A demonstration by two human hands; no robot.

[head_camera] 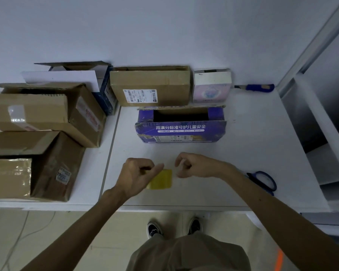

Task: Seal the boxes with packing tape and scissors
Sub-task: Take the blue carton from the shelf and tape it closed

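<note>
Over the front of the white table [252,133], my left hand [137,175] grips a yellowish roll of packing tape [161,179]. My right hand [196,165] is just to the right of it, with curled fingers pinching what looks like the tape's free end; the strip is faint and hard to make out. A purple box [180,130] with its top open stands behind my hands at mid-table. Blue-handled scissors [264,180] lie on the table beside my right forearm, partly hidden by it.
A brown carton [149,85] and a small pink-and-white box [211,87] stand against the back wall. Several brown cartons [37,114] fill the left side. A blue utility knife [256,88] lies at the back right. A shelf unit [321,133] borders the table's right edge.
</note>
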